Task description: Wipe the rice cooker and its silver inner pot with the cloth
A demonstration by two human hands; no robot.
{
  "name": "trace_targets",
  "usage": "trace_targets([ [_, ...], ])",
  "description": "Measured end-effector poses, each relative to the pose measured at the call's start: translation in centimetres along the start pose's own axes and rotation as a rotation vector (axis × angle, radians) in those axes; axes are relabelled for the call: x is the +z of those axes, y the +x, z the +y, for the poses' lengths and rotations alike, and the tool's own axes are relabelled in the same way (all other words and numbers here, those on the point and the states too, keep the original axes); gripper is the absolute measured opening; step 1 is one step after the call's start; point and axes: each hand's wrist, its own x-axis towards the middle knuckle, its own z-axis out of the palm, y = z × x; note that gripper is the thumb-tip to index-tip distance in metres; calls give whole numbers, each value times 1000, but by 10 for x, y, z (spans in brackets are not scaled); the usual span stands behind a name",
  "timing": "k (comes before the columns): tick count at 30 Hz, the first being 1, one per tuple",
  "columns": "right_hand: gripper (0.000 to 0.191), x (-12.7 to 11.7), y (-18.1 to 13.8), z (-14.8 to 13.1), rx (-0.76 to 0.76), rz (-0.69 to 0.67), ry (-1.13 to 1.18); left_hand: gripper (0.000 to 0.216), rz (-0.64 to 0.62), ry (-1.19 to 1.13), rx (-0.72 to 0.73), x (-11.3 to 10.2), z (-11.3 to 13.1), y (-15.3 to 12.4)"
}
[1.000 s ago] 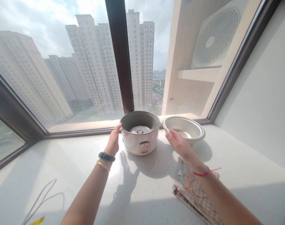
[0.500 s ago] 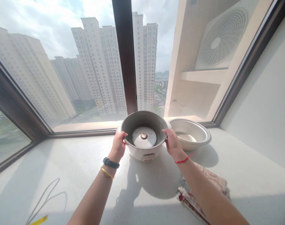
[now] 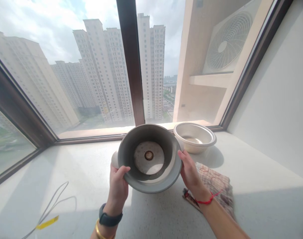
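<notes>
Between my two hands is a rice cooker body point(image 3: 151, 186), its open top tilted toward me. Inside it a round metal heating plate point(image 3: 141, 162) with a small central button shows. My left hand point(image 3: 119, 182) grips the left side, thumb over the rim and fingers mostly hidden behind. On the right side, my right hand point(image 3: 190, 169) holds the rim, with its fingers partly hidden. A silvery inner pot point(image 3: 198, 147) stands on the sill behind my right hand, and a folded patterned cloth point(image 3: 216, 186) lies beneath my right wrist.
The white window sill point(image 3: 91, 176) carries a grey cord point(image 3: 50, 205) with a yellow tag point(image 3: 47, 222) at the left. A dark window frame point(image 3: 131, 66) rises behind the cooker. A white wall point(image 3: 278, 116) bounds the right side.
The cooker body has come up and closer to me, and its opening has tipped toward me. Both hands have kept hold of it. The view has shifted slightly.
</notes>
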Motion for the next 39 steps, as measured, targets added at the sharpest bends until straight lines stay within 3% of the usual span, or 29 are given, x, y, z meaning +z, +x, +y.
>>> trace_targets([
  [3, 59, -38, -18, 4, -1, 82, -256, 53, 19, -23, 22, 1, -1, -4],
  [7, 63, -102, -56, 30, -74, 5, -1099, 51, 49, -24, 28, -3, -1, -5],
  [9, 65, -125, -68, 44, -122, -13, -1392, 52, 60, -19, 20, -5, 0, -5],
  [12, 57, -142, -65, 45, -166, 18, -1489, 55, 52, 3, 11, -5, -1, -9],
  [14, 51, -142, -58, 26, -133, 139, -1382, 57, 63, 17, 6, -5, -2, -12],
  [17, 47, -127, -60, -20, -51, 537, -1183, 59, 74, 52, 9, -4, -6, -18],
  [19, 42, -103, -71, -48, -230, 748, -1104, 59, 77, 87, 24, -4, -9, -21],
  [21, 41, -67, -83, -65, -537, 745, -1060, 59, 93, 105, 55, -2, -11, -24],
  [23, 43, -24, -84, -69, -720, 593, -1021, 59, 109, 111, 83, 0, -14, -26],
  [25, 47, 21, -71, -61, -799, 364, -950, 60, 118, 125, 94, 3, -15, -28],
  [28, 52, 74, -39, -40, -702, 125, -929, 68, 95, 140, 98, 7, -17, -34],
  [30, 53, 96, -21, -27, -500, -85, -1084, 76, 83, 126, 97, 9, -18, -39],
  [32, 56, 108, -12, -20, -331, -276, -1279, 81, 65, 135, 93, 8, -20, -43],
  [34, 59, 110, -10, -19, -279, -407, -1431, 80, 42, 164, 93, 7, -22, -45],
  [39, 58, 100, -15, -26, -418, -663, -1437, 83, 22, 141, 83, 8, -20, -45],
])
